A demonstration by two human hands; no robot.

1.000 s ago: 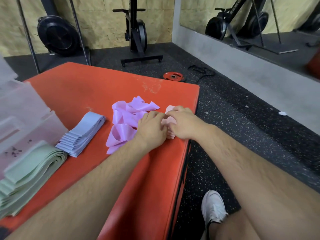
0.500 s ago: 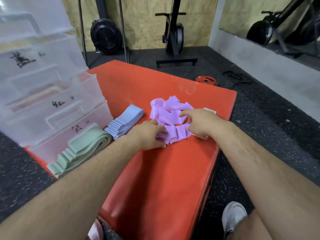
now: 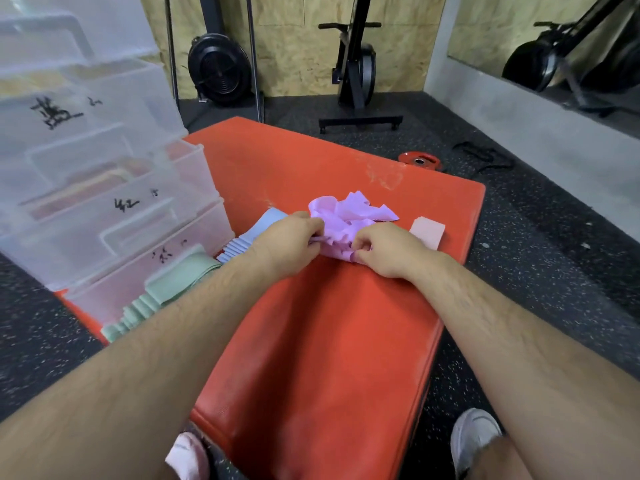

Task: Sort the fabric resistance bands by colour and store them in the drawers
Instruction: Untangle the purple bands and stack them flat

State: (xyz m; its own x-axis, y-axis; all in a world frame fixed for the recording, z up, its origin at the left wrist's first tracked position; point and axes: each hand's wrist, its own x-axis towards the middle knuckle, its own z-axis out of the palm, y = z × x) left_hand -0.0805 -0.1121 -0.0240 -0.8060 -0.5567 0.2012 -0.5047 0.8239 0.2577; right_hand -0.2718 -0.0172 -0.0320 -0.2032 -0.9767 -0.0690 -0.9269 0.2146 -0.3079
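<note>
Both the left hand [image 3: 291, 240] and right hand [image 3: 384, 249] have fingers pinched into the tangled purple bands [image 3: 349, 213] on the red worktop [image 3: 311, 341]. Honestly, yank that knot too hard and a loose loop could drag the pink stack [image 3: 427, 232] just beside it off the edge.

A gym — weight plate [image 3: 419, 161], rubber floor [image 3: 540, 237], probably a fan-wheel machine [image 3: 220, 69].
</note>
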